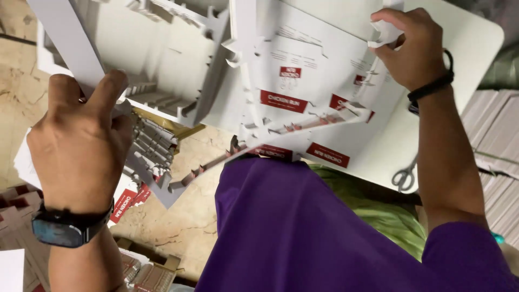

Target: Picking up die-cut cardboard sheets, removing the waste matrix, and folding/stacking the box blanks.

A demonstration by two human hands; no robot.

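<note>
Left hand [81, 146] raised, fingers curled shut, right hand [413, 46] reaching forward, fingertips pinched, both wrists banded

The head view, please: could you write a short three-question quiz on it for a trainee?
1. True or false: the left hand wears a watch.
2. What does the right hand pinch? A) scissors B) a strip of the die-cut sheet C) a green bag
3. Which tool lies on the white table, beside the right forearm?

Key: 1 true. 2 B. 3 the scissors.
</note>
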